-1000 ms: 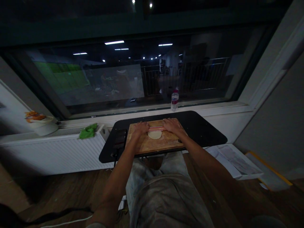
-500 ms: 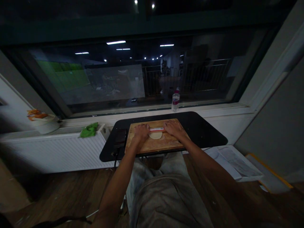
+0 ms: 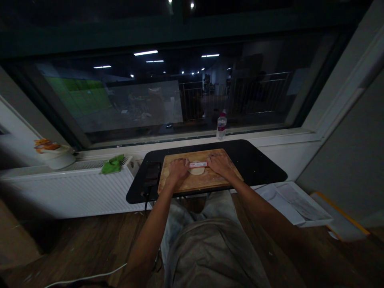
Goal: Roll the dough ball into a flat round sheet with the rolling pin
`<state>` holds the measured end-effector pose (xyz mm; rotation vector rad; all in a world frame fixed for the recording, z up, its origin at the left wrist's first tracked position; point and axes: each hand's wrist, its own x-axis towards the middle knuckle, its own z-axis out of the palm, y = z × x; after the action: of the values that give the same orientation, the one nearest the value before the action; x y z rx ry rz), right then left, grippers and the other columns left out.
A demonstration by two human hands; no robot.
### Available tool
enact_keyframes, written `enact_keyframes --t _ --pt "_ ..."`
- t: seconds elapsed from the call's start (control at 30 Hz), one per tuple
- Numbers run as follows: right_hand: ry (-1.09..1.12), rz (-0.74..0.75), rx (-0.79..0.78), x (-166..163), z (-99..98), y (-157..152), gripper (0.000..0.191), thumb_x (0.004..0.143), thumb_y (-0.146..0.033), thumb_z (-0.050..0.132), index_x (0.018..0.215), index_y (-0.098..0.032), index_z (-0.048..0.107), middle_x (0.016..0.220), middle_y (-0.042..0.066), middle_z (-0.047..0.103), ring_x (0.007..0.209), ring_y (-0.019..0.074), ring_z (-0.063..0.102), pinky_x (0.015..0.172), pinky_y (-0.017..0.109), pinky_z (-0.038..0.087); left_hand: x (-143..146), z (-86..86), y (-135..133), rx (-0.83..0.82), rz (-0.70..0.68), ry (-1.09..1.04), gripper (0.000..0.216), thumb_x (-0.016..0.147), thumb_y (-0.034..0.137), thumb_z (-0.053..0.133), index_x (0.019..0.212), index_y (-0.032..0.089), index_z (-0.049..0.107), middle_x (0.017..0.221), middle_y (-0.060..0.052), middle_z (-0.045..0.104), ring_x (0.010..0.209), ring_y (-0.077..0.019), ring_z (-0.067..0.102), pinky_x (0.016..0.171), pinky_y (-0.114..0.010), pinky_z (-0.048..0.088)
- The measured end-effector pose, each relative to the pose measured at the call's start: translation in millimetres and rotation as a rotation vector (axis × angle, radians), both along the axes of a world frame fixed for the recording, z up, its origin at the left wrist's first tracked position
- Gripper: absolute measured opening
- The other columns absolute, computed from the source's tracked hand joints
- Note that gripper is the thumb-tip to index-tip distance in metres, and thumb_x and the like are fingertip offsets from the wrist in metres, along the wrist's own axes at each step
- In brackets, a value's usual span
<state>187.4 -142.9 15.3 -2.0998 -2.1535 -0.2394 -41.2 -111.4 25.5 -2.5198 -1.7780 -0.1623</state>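
A rolling pin [image 3: 198, 164] with a white and red printed label lies crosswise over a flat round of pale dough [image 3: 197, 171]. My left hand [image 3: 179, 167] is closed over its left end, and my right hand [image 3: 220, 163] is closed over the right end. Dough shows on both the far and near sides of the pin. Under it all is a wooden cutting board [image 3: 198, 185], set on a black table [image 3: 255, 166]. The ends of the pin are hidden by my fingers.
A dark flat device [image 3: 152, 174] with a cable sits left of the board. On the windowsill stands a water bottle [image 3: 221, 127]. A green cloth [image 3: 113, 164] and a white tub [image 3: 60, 157] rest on the radiator [image 3: 75, 192]. An open white box [image 3: 297, 204] lies at lower right.
The rolling pin has come slightly nearer to me over the dough and has turned, so more of its label print shows. Both hands moved with it, keeping their grip.
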Motion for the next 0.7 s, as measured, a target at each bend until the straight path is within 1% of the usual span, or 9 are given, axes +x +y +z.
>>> enact_keyframes --t 0.13,0.23,0.37,0.43,0.53,0.7 --pt "0.003 -0.005 0.010 -2 -2.0 -6 0.054 0.119 -0.031 0.031 0.133 -0.012 0.079 0.141 0.022 0.079 0.134 0.0326 0.073 0.109 0.039 0.054 -2 -1.2 -8 0.011 0.002 -0.007 0.054 0.120 0.037 0.030 0.135 0.019 0.079 0.133 -0.020 0.080 0.122 -0.0334 0.077 0.106 -0.045 0.057" --pt "0.012 -0.026 0.018 -3 -2.8 -11 0.053 0.120 -0.033 0.032 0.133 -0.013 0.080 0.139 0.021 0.080 0.130 0.0331 0.075 0.106 0.040 0.056 -4 -3.3 -15 0.013 -0.024 0.004 0.053 0.120 0.035 0.029 0.136 0.021 0.078 0.132 -0.021 0.080 0.122 -0.0353 0.076 0.104 -0.047 0.056" --pt "0.004 -0.019 0.031 -6 -2.1 -19 0.052 0.119 -0.032 0.035 0.136 -0.012 0.080 0.138 0.023 0.080 0.128 0.0345 0.076 0.107 0.041 0.055 -6 -5.7 -22 0.047 -0.079 -0.003 0.048 0.120 0.032 0.033 0.139 0.018 0.075 0.135 -0.023 0.078 0.124 -0.0356 0.075 0.105 -0.046 0.054" --pt "0.002 -0.022 0.037 -7 -1.1 -23 0.052 0.118 -0.031 0.035 0.137 -0.011 0.079 0.139 0.023 0.080 0.128 0.0342 0.076 0.107 0.041 0.055 -7 -6.6 -24 0.032 -0.070 -0.023 0.049 0.121 0.034 0.032 0.139 0.017 0.074 0.137 -0.022 0.078 0.122 -0.0348 0.075 0.104 -0.045 0.054" --pt "0.016 -0.048 0.057 -9 0.3 -30 0.053 0.119 -0.034 0.033 0.138 -0.010 0.077 0.138 0.021 0.081 0.127 0.0322 0.076 0.107 0.038 0.054 -7 -7.9 -26 0.026 -0.041 -0.059 0.052 0.122 0.038 0.029 0.138 0.019 0.075 0.138 -0.019 0.079 0.122 -0.0342 0.075 0.102 -0.043 0.054" --pt "-0.007 -0.031 0.061 -12 0.7 -40 0.054 0.121 -0.032 0.031 0.138 -0.010 0.077 0.141 0.019 0.080 0.129 0.0303 0.075 0.112 0.037 0.050 -7 -8.2 -32 0.049 -0.037 -0.096 0.050 0.122 0.038 0.032 0.135 0.019 0.077 0.138 -0.016 0.080 0.125 -0.0319 0.074 0.102 -0.039 0.053"
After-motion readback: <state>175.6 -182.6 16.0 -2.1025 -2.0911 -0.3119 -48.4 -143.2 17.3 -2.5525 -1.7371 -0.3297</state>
